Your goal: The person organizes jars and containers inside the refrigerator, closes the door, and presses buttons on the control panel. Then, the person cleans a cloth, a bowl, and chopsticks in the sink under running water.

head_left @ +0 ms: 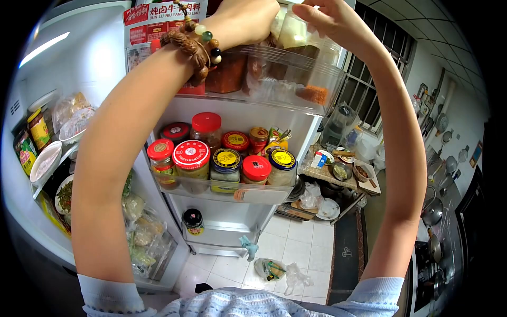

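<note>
At the top of the open fridge door, my right hand [330,20] has its fingers closed on the rim of a clear plastic container or bag [293,34] with pale contents. My left hand [245,22] is beside it, above the upper door shelf [285,63]; its fingers are bent away from view, so I cannot tell what they hold. A wooden bead bracelet [191,50] circles the left wrist. That shelf carries a dark reddish packet [227,73], plastic bags and something orange [315,94]. A red and white printed packet [153,24] stands at its left end.
Several lidded jars [191,158] fill the middle door shelf [227,193]. One black-lidded jar [193,221] stands lower. Bowls and bagged food [142,232] sit inside the fridge at left. Plastic bags [272,269] lie on the tiled floor. Dishes cover a counter [322,171] at right.
</note>
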The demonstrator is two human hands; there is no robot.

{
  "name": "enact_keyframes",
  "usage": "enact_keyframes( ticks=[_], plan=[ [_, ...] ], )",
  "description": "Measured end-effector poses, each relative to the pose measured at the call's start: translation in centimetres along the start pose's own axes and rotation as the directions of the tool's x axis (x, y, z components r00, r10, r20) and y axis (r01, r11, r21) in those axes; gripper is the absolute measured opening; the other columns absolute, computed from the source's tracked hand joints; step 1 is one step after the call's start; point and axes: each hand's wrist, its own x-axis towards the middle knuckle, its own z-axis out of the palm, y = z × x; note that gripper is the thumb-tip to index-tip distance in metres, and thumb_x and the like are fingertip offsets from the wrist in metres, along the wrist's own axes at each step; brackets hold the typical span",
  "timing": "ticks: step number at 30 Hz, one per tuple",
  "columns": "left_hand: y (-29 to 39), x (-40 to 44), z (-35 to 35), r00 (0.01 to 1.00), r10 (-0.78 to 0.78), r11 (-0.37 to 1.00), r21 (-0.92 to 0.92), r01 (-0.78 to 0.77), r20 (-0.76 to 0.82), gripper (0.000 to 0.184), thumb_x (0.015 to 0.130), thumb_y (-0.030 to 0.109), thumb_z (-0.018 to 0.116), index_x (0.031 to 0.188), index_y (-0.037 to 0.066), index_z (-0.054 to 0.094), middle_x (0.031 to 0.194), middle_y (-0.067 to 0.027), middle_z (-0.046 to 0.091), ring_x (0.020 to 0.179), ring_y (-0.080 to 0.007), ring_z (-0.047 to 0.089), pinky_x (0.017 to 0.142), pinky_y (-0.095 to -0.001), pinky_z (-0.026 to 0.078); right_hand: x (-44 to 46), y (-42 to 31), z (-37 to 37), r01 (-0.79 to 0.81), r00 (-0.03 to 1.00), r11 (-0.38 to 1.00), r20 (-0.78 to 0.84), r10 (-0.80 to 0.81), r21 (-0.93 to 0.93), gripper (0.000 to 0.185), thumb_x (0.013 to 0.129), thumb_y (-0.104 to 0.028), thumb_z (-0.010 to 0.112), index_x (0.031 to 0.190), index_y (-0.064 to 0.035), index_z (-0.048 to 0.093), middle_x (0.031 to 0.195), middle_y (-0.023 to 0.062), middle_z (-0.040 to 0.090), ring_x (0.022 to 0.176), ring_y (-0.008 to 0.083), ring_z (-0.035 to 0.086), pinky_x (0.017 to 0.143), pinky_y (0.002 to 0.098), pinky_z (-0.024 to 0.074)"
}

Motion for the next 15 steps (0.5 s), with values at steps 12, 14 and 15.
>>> enact_keyframes(
  ticks=[12,14,15],
  plan=[
    [0.8,0.0,-0.2,0.994,-0.035,0.999,-0.044,0.031,-0.099,0.013,0.068,0.003,0.055,0.075,-0.004,0.064,0.077,-0.0274,0.061,0.079,-0.0406,0.061,0.069,-0.0457,0.049,-0.5,-0.8,-1.0,0.066,0.984,0.981,0.178,-0.033,-0.182,0.042,0.087,-0.042,0.055,0.097,-0.0023,0.065,0.083,0.0138,0.066,0.075,0.0215,0.061,0.067,0.0333,0.0480],
    [0.7,0.4,0.4,0.993,-0.054,0.999,-0.011,0.053,-0.106,0.013,0.068,0.003,0.055,0.074,-0.004,0.063,0.077,-0.0275,0.060,0.079,-0.0405,0.061,0.068,-0.0458,0.049,-1.2,-1.7,-0.8,0.115,0.971,0.974,0.229,-0.069,-0.193,0.043,0.087,-0.044,0.054,0.100,-0.0051,0.066,0.092,0.0151,0.066,0.084,0.0240,0.062,0.073,0.0346,0.0487],
    [0.4,0.5,0.7,0.990,-0.077,0.996,0.029,0.081,-0.117,0.012,0.068,0.003,0.055,0.074,-0.005,0.063,0.076,-0.0276,0.060,0.079,-0.0403,0.061,0.068,-0.0459,0.049,-1.5,-2.4,-1.1,0.137,0.962,0.966,0.263,-0.076,-0.221,0.042,0.087,-0.044,0.053,0.101,-0.0062,0.066,0.095,0.0148,0.065,0.085,0.0247,0.062,0.073,0.0352,0.0487]
  ],
)
